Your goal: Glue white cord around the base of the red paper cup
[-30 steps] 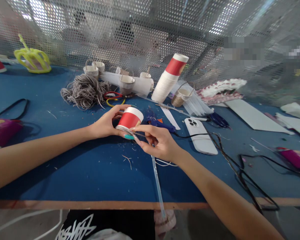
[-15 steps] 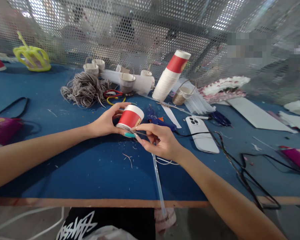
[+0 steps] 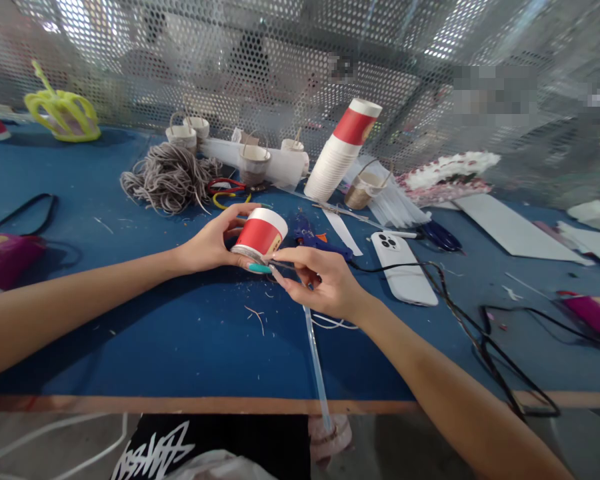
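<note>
A red and white paper cup [image 3: 260,233] is tilted over the blue table, with my left hand [image 3: 220,237] wrapped round its left side. Grey cord runs about the cup's lower end, and my left thumb with a teal nail lies beside it. My right hand [image 3: 325,277] pinches a thin grey cord [image 3: 286,266] between thumb and forefinger, close against the cup's lower edge. Just behind the right hand lies a blue hot glue gun [image 3: 307,237]. Below that hand a clear glue stick [image 3: 316,367] reaches over the table's front edge.
A grey cord heap [image 3: 167,179], a leaning paper cup stack [image 3: 337,150] and several small cord-wrapped baskets [image 3: 254,165] stand at the back. On the right are a white phone [image 3: 404,270] and black cables [image 3: 460,313]. A purple glue gun [image 3: 13,257] lies left.
The cup and both hands stay almost in place. My right fingertips have shifted very slightly at the cord by the cup's lower edge.
</note>
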`<action>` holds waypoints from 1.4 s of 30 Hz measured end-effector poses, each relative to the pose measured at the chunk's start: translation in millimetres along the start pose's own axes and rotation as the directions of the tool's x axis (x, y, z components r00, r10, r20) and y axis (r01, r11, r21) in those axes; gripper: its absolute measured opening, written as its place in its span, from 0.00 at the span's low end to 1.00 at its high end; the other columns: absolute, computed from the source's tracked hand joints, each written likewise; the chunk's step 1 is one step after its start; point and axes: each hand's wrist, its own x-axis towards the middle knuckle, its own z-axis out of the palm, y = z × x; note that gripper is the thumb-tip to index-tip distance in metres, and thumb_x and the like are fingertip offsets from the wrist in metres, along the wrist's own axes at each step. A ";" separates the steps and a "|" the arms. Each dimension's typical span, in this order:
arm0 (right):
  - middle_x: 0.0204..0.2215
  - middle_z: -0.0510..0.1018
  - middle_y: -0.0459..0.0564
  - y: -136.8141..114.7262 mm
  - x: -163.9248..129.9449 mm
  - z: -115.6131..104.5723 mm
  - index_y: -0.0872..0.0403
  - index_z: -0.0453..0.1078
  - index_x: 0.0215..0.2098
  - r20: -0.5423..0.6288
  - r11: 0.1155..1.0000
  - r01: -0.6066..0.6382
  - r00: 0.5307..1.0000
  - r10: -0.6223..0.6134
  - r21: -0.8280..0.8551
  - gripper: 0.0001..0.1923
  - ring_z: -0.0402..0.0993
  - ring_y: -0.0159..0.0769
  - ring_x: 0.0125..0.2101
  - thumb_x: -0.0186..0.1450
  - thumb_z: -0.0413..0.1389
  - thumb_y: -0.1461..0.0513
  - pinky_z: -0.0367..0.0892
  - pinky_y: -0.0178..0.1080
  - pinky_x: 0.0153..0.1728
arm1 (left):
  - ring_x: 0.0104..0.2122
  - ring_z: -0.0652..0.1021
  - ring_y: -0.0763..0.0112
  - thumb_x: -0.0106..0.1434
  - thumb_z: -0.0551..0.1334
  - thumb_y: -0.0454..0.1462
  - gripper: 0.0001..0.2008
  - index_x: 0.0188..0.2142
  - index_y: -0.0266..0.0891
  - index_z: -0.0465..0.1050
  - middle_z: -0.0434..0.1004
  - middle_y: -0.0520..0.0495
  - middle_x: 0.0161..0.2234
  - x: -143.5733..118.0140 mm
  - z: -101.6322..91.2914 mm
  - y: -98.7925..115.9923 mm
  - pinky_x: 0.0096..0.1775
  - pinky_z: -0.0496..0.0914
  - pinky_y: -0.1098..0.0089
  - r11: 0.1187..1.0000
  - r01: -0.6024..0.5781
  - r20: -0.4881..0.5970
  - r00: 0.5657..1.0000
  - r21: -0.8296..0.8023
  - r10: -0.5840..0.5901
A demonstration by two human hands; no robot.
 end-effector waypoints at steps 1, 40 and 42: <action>0.23 0.67 0.38 -0.6 0.0 -0.3 0.48 0.70 0.49 0.008 1.000 -0.008 1.000 0.008 -0.003 0.15 0.58 0.23 0.19 0.65 0.57 0.66 0.60 0.29 0.22 | 0.54 0.76 0.50 0.40 0.79 0.43 0.46 0.57 0.44 0.62 0.70 0.38 0.57 0.0 -0.1 -0.1 0.54 0.72 0.52 1.000 -0.001 -0.002 1.000 0.002 0.001; 0.19 0.58 0.34 -7.3 -1.5 -3.8 0.52 0.68 0.50 -0.029 1.000 -0.030 0.999 0.030 -0.005 0.17 0.57 0.22 0.17 0.63 0.57 0.68 0.59 0.29 0.20 | 0.54 0.75 0.50 0.39 0.79 0.42 0.44 0.55 0.42 0.64 0.71 0.38 0.57 1.3 -1.7 -2.4 0.55 0.71 0.52 0.997 -0.034 -0.038 0.999 -0.062 0.032; 0.19 0.57 0.34 -7.9 -1.3 -4.0 0.52 0.69 0.49 -0.035 1.000 -0.025 0.999 0.025 -0.005 0.16 0.58 0.22 0.17 0.63 0.57 0.67 0.59 0.29 0.20 | 0.54 0.75 0.50 0.39 0.79 0.41 0.44 0.55 0.42 0.65 0.71 0.39 0.56 1.4 -1.6 -2.4 0.54 0.71 0.52 0.997 -0.035 -0.041 0.999 -0.065 0.032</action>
